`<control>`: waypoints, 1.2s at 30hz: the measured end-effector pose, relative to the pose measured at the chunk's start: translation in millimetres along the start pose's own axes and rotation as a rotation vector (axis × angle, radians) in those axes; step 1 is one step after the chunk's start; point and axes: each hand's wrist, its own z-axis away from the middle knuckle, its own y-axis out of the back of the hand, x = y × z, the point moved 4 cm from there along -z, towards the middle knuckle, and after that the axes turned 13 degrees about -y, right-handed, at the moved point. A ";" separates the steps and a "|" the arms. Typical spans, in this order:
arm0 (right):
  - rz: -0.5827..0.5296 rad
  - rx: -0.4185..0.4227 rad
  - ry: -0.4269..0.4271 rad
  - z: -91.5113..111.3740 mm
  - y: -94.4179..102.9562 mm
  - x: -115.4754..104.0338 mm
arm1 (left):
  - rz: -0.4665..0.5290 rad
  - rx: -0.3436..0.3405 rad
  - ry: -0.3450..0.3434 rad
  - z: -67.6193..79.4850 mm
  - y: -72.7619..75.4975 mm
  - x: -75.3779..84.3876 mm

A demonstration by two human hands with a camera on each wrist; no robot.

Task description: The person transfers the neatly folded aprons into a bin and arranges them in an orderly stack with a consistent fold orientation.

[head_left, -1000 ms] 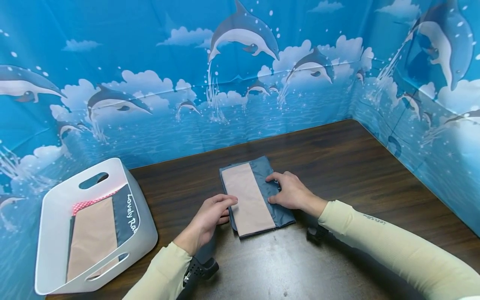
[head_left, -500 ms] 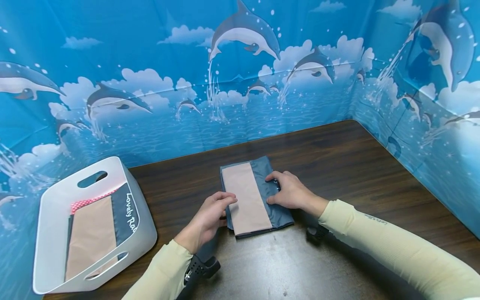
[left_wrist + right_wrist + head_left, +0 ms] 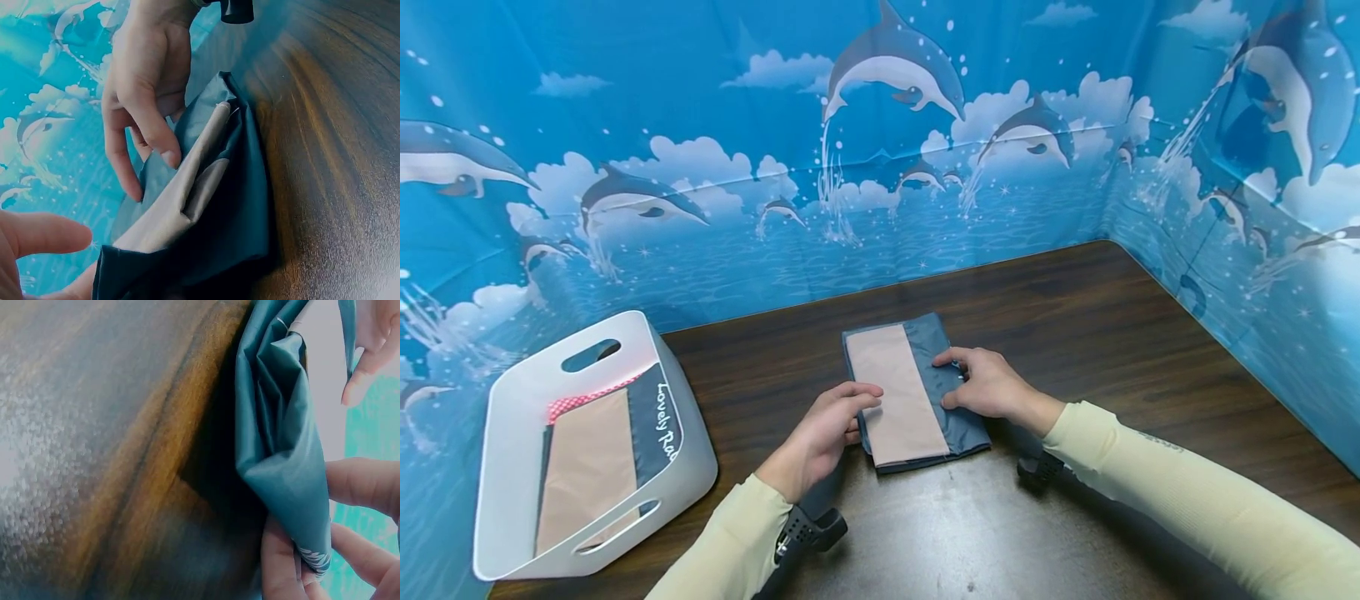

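A folded cloth (image 3: 895, 396) with a beige panel and dark blue sides lies on the table. At its left edge is my left hand (image 3: 820, 425), thumb and index over the beige part, other fingers curled by the edge and partly hidden. My right hand (image 3: 992, 383) pinches the right edge. The right wrist view shows its fingers (image 3: 281, 556) beneath the blue fabric, with thumb and index on the upper side. Loose layers of the cloth (image 3: 206, 169) gape at the near end in the left wrist view.
To the left stands a white plastic bin (image 3: 688, 442) with cut-out handles. Inside lies a similar folded beige and blue cloth (image 3: 591, 475) with white lettering, over a pink checked cloth (image 3: 580, 402). A dolphin-print curtain (image 3: 700, 250) hangs behind the dark wooden table (image 3: 1037, 292).
Both hands stay at the cloth's edges with only slight finger shifts. The near left corner of the beige panel has moved a little. The head view has shifted slightly.
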 end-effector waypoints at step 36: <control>-0.211 -0.049 0.097 12.6 27.4 -41.8 | -0.265 0.123 -0.159 21.4 41.1 58.0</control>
